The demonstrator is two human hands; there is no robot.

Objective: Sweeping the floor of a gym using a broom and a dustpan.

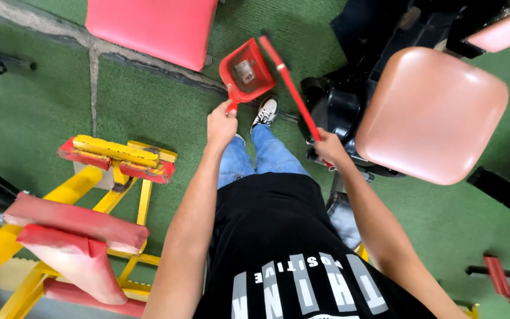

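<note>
Noted at the left hand (pixel 222 123) a grip fully closed round the short handle of a red dustpan (pixel 246 71), held up off the green floor (pixel 36 124) with the open tray tilted toward the far side. Seen inside the tray only a small pale patch; cannot tell whether label or debris.

Noted at the right hand (pixel 327 146) a grip likewise closed, wrapped round the near end of a red broom handle (pixel 290 82) slanting far-left past the dustpan's right edge. Cannot see the bristle end.

Judged as the carrying stage of a sweep-up: both tools in hand, neither down at the floor. Judged necessary for the next move: lowering the dustpan lip flat to the floor and bringing the broom's working end round in front of it, with enough room to swing.

Recorded round about: a white shoe (pixel 265 112) just near of the dustpan; a pink padded seat (pixel 432 112) to the right, over a black machine base (pixel 337 109) just beside the right hand; a red pad (pixel 154 26) at far left; a yellow frame (pixel 113 156) with red cushions (pixel 72 230) at near left.

Flagged as obstruction: the black base and pink seat crowding the broom side; little free floor apart from the strip ahead of the shoe.
</note>
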